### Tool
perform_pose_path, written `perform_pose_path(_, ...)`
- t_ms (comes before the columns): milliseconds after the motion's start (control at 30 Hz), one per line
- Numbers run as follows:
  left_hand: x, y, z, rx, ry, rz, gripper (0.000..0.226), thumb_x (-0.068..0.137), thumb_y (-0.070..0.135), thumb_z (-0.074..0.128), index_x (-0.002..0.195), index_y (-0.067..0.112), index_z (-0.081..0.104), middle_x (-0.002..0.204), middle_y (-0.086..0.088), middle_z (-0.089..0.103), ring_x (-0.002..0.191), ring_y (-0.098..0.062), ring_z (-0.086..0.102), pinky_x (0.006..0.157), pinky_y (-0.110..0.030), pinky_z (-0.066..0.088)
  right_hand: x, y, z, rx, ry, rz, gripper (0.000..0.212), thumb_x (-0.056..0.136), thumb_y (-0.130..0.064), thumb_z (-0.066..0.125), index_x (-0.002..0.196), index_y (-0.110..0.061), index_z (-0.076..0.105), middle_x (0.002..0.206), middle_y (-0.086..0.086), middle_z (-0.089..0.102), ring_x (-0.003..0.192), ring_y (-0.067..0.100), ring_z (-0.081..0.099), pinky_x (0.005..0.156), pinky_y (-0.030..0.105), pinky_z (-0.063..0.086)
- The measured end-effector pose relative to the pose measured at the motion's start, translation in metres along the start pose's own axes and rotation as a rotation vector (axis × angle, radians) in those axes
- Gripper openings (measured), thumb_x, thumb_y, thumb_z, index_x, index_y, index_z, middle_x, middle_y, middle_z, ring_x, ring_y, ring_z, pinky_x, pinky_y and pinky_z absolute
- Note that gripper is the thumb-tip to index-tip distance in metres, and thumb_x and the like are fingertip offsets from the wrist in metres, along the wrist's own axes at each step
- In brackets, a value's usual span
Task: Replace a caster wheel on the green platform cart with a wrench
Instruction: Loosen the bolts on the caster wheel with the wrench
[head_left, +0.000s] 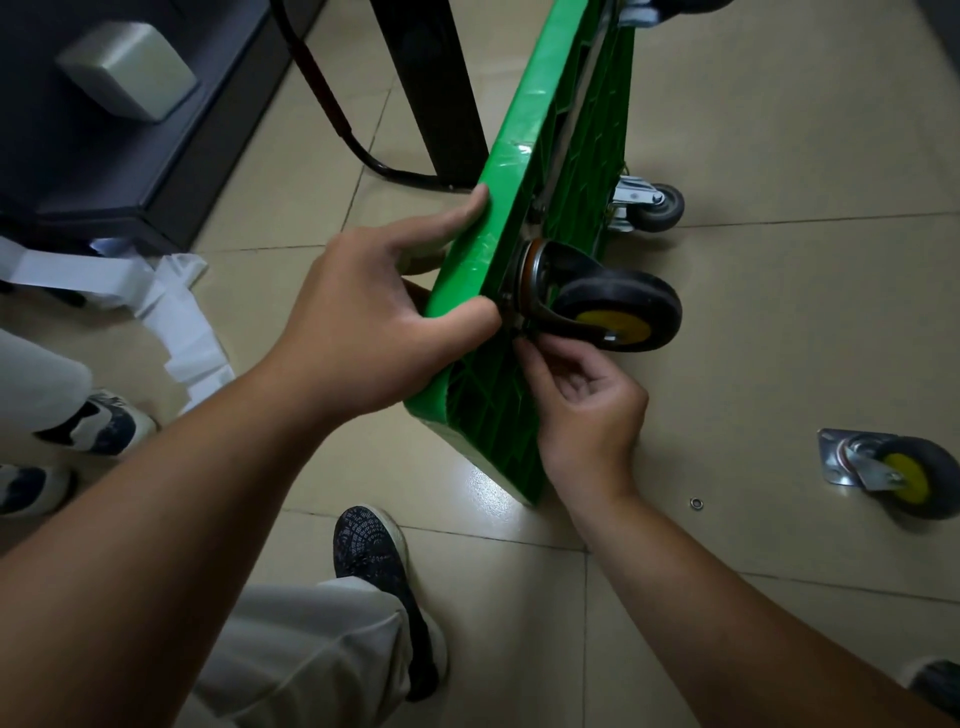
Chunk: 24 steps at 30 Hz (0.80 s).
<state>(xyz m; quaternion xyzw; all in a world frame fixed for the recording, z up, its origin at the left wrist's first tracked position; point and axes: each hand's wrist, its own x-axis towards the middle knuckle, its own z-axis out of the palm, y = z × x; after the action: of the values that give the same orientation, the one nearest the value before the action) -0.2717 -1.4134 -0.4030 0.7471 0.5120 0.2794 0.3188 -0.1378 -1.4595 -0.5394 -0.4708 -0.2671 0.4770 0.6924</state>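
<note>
The caster wheel (618, 312), black tyre with a yellow hub, sits on the underside of the green platform cart (519, 145) at its near corner. The cart stands tipped on its long edge on the floor (779, 322), so the underside faces right and the caster's stem points sideways, away from the deck. The mounting plate lies flat against the green ribs, and its near lower corner is the spot that matters.

The right hand (587, 395) is just below and on the near side of the wheel. Its fingers are curled, with thumb and forefinger drawn together on a small fastener (519, 340) at that corner. The piece is too small to tell nut from bolt. The fastener's axis appears to run across the deck, left to right, so any turning must go about that line.

The left hand (374, 317) wraps the cart's upper edge from the other side, thumb over the rim beside the plate, steadying it. The right hand is nearer to the fastener.

A loose caster (893, 475) lies well apart on the floor to the right, with a small ring (695, 502) between it and the cart. No wrench is in view.
</note>
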Motion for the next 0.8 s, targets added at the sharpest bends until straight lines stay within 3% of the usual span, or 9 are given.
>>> perform_pose_path(133, 0.0, -0.001, 0.0, -0.002, -0.008, -0.003, 0.079, 0.073, 0.048, 0.069, 0.149, 0.034, 0.053, 0.144, 0.013, 0.061, 0.124, -0.006, 0.065, 0.091, -0.041, 0.062, -0.004, 0.005, -0.002, -0.004, -0.043, -0.06, 0.023, 0.089, -0.002, 0.073, 0.101, -0.021, 0.073, 0.104, 0.015, 0.073, 0.099, 0.025, 0.072, 0.089, 0.03, 0.054)
perform_pose_path(233, 0.0, 0.0, 0.0, 0.0, -0.01, 0.0, 0.079, 0.073, 0.048, 0.068, 0.15, 0.033, 0.052, 0.144, 0.012, 0.061, 0.125, -0.006, 0.064, 0.092, -0.041, 0.061, -0.005, 0.002, 0.005, 0.064, 0.071, 0.038, 0.013, 0.085, -0.012, 0.078, 0.096, -0.014, 0.071, 0.095, 0.01, 0.076, 0.093, 0.023, 0.072, 0.084, 0.028, 0.053)
perform_pose_path(333, 0.0, 0.001, 0.0, 0.006, -0.005, 0.009, 0.079, 0.074, 0.048, 0.067, 0.15, 0.032, 0.053, 0.144, 0.012, 0.06, 0.125, -0.005, 0.063, 0.091, -0.039, 0.062, -0.002, -0.002, 0.012, 0.037, 0.229, 0.17, 0.022, 0.082, -0.027, 0.082, 0.086, -0.009, 0.071, 0.082, 0.005, 0.077, 0.078, 0.014, 0.073, 0.071, 0.023, 0.054)
perform_pose_path(400, 0.0, 0.001, 0.0, 0.006, -0.001, 0.008, 0.079, 0.073, 0.048, 0.067, 0.149, 0.032, 0.053, 0.143, 0.013, 0.061, 0.124, -0.005, 0.064, 0.09, -0.038, 0.062, -0.001, -0.002, 0.013, -0.027, 0.213, 0.207, 0.023, 0.082, -0.03, 0.082, 0.08, -0.01, 0.072, 0.073, 0.002, 0.076, 0.067, 0.01, 0.071, 0.063, 0.02, 0.054)
perform_pose_path(567, 0.0, 0.001, 0.0, 0.021, 0.01, 0.011, 0.078, 0.073, 0.048, 0.067, 0.149, 0.034, 0.054, 0.141, 0.014, 0.062, 0.123, -0.004, 0.065, 0.093, -0.038, 0.061, -0.004, 0.002, 0.008, 0.04, 0.115, 0.119, 0.006, 0.085, -0.013, 0.078, 0.084, -0.011, 0.073, 0.079, 0.005, 0.077, 0.075, 0.016, 0.073, 0.072, 0.024, 0.055)
perform_pose_path(667, 0.0, 0.001, 0.001, 0.025, 0.012, 0.011, 0.079, 0.073, 0.048, 0.068, 0.149, 0.033, 0.054, 0.141, 0.013, 0.063, 0.123, -0.003, 0.064, 0.093, -0.038, 0.061, -0.008, 0.004, 0.005, 0.086, 0.059, 0.074, 0.014, 0.087, -0.003, 0.074, 0.095, -0.015, 0.074, 0.089, 0.004, 0.078, 0.089, 0.018, 0.074, 0.081, 0.022, 0.054)
perform_pose_path(800, -0.001, 0.0, 0.001, 0.03, 0.002, 0.014, 0.079, 0.073, 0.049, 0.068, 0.149, 0.033, 0.053, 0.142, 0.013, 0.062, 0.121, -0.004, 0.066, 0.091, -0.037, 0.062, -0.005, 0.002, 0.007, 0.137, 0.054, 0.057, 0.016, 0.088, 0.0, 0.072, 0.094, -0.015, 0.074, 0.087, 0.003, 0.078, 0.087, 0.016, 0.074, 0.08, 0.02, 0.054)
